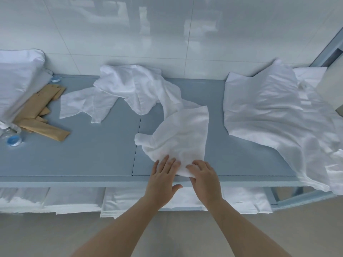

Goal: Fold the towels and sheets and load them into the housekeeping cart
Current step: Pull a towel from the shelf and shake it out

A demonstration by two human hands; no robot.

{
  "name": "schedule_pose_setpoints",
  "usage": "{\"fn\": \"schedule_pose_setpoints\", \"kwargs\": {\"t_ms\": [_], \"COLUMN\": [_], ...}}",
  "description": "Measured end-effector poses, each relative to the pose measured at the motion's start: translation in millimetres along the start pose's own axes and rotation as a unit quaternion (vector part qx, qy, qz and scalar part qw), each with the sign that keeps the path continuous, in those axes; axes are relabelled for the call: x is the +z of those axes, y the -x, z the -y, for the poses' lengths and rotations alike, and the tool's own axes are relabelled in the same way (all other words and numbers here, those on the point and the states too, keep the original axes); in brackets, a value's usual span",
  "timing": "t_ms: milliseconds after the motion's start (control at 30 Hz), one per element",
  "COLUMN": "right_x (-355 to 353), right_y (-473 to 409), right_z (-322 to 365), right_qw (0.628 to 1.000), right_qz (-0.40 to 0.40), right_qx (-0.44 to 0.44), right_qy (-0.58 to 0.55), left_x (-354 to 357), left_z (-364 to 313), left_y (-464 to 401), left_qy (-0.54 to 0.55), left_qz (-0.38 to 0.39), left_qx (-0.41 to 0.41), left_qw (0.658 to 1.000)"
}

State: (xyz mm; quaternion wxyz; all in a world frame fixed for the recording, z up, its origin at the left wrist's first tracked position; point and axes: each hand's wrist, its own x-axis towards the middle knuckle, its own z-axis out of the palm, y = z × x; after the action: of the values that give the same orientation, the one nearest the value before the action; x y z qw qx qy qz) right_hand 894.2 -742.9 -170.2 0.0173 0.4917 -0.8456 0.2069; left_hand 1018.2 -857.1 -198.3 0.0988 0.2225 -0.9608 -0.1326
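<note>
A small white towel (182,135) lies rumpled on the blue-grey table top (96,151), its near corner at the front edge. My left hand (163,179) rests flat on that corner with straight fingers. Beside it, my right hand (203,176) pinches the towel's near edge, its thumb tucked under the cloth. Behind the towel a heap of loose white towels (128,89) spreads toward the wall. A large crumpled white sheet (274,115) covers the right end of the table and hangs over its front edge.
White pillows (16,80) are stacked at the far left, with brown paper packets (39,115) and water bottles (13,140) beside them. Folded white linen (130,203) sits on the shelf below the table. A tiled wall (167,34) closes the back.
</note>
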Motion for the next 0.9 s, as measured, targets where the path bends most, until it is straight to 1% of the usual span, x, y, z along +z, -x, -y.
{"fn": "schedule_pose_setpoints", "kwargs": {"t_ms": [100,233,367,467,600,767,833,900], "right_x": [-23,-58,-97,-124,-161,-189,-198,-207], "right_y": [-15,-35,-49,-58,-67,-74,-74,-74], "right_z": [10,22,34,41,45,44,51,63], "right_qw": [0.999,0.986,0.954,0.926,0.922,0.942,0.951,0.948], "right_qz": [-0.003,-0.006,-0.018,-0.025,-0.074,-0.079,-0.087,-0.085], "right_qx": [0.013,0.061,0.086,0.105,0.103,0.106,0.082,0.038], "right_qy": [-0.048,-0.156,-0.287,-0.36,-0.365,-0.31,-0.286,-0.303], "left_x": [-17,-52,-93,-121,-152,-203,-223,-241], "left_z": [-7,-18,-27,-33,-40,-57,-65,-73], "left_y": [-6,-19,-28,-31,-31,-44,-55,-65], "left_qy": [0.036,0.082,0.116,0.142,0.157,0.234,0.25,0.264], "left_qz": [-0.054,-0.113,-0.14,-0.142,-0.133,-0.17,-0.176,-0.175], "left_qx": [-0.002,-0.01,-0.02,-0.049,-0.075,-0.044,-0.028,-0.01], "left_qw": [0.998,0.99,0.983,0.978,0.976,0.956,0.952,0.948]}}
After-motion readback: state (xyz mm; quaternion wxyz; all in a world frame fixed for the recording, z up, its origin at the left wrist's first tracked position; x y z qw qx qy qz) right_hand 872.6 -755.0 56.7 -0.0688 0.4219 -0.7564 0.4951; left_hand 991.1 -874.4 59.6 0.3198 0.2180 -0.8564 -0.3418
